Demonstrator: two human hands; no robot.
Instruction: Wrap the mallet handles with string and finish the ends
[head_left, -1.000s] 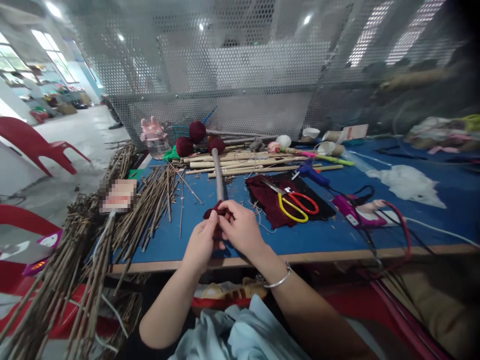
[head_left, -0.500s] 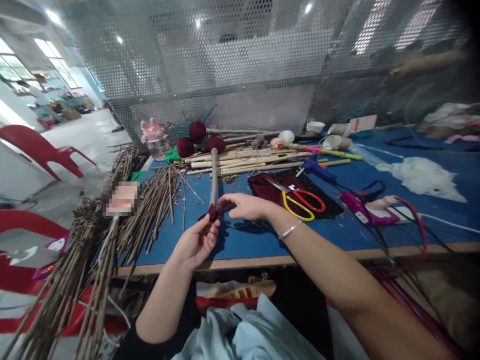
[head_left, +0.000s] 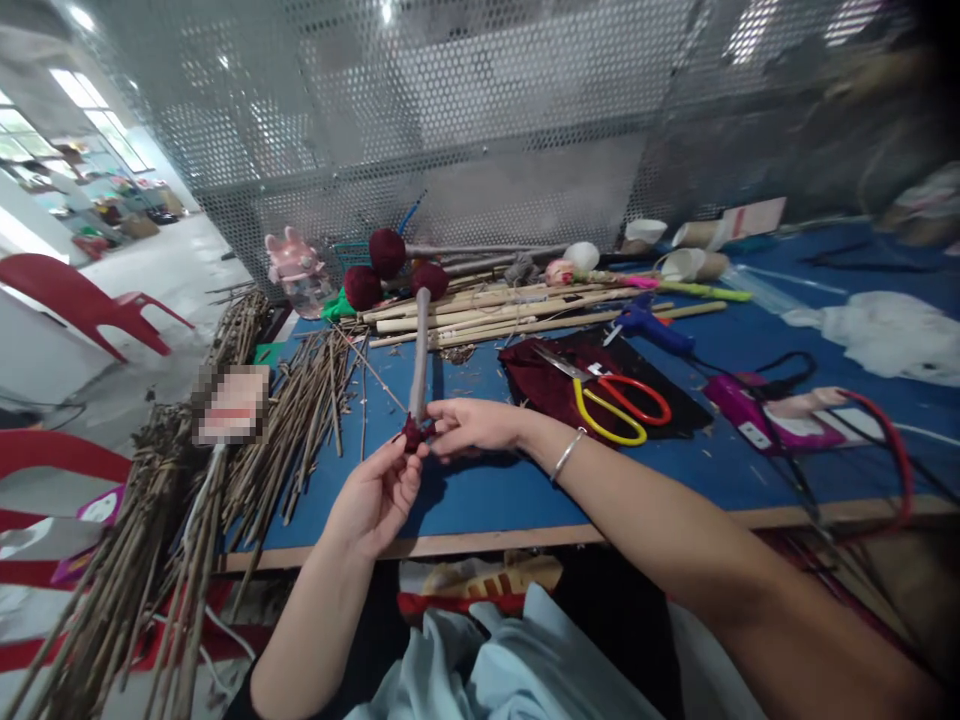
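Note:
A grey-wrapped stick [head_left: 421, 350] lies pointing towards me, with a dark red ball [head_left: 430, 279] at its far end. Around its near end is a small gathered piece of dark red cloth [head_left: 412, 432]. My left hand [head_left: 381, 492] pinches this cloth from below between thumb and fingers. From the right, my right hand [head_left: 480, 427] has its fingers bent in against the cloth and the stick's end; the exact fingertip contact is partly hidden. To the right of it, scissors [head_left: 611, 397] with yellow and red handles rest on folded dark red cloth [head_left: 529, 372].
Thin twigs [head_left: 304, 430] are spread at the left, beside taller bundles [head_left: 142, 540]. Pale sticks [head_left: 480, 318] and two more dark red balls [head_left: 387, 252] lie behind. At the right are a blue glue gun [head_left: 652, 325], a purple device [head_left: 765, 415] with cables, and white plastic [head_left: 885, 335].
My right fingers have come down and closed in on the cloth and stick end, where they were raised and apart before. My left hand keeps its pinch. The view has shifted slightly.

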